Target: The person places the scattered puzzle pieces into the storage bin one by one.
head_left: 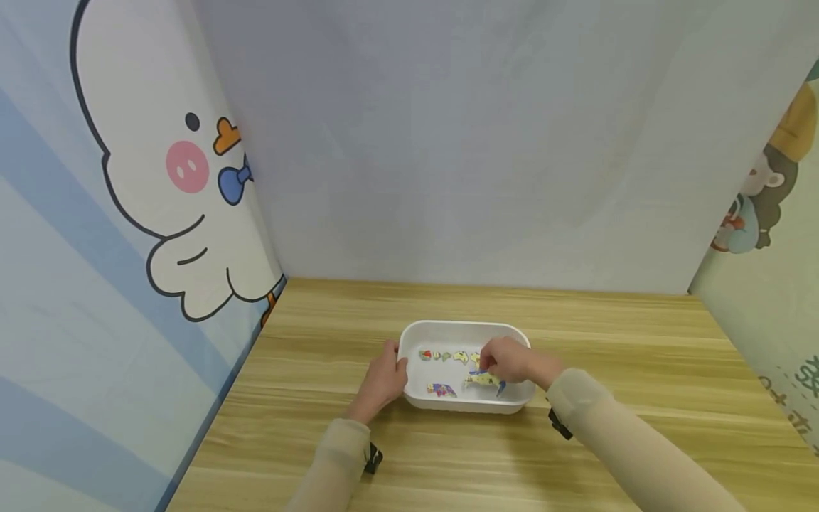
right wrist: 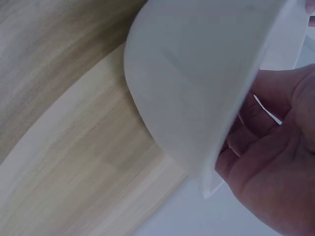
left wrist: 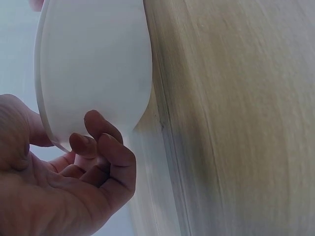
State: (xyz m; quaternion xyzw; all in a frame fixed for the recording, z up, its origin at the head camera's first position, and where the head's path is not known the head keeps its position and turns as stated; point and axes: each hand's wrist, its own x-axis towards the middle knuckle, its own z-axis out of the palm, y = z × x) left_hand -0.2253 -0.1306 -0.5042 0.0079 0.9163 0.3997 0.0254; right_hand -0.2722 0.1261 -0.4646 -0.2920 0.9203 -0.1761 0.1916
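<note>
A white, rounded rectangular plastic tub (head_left: 419, 398) rests on the wooden table. My left hand (head_left: 386, 373) grips its left end, thumb over the rim and curled fingers against the outer wall (left wrist: 93, 64). Over the right end reaches my right hand (head_left: 508, 360), its fingers bent down into the tub among small flat pieces. The tub's wall (right wrist: 192, 73) hides those fingertips in the right wrist view; I cannot tell whether they pinch a piece. Nearest them lies a larger yellow-and-blue piece (head_left: 483, 380). A purple, multicoloured piece (head_left: 441, 390) lies front left.
Along the tub's back side runs a row of small pieces, among them a red one (head_left: 425, 354) and a yellow one (head_left: 461, 357). Wooden tabletop (head_left: 307, 313) surrounds the tub. A pale curtain (head_left: 448, 142) hangs behind the table, with printed cloth panels at both sides.
</note>
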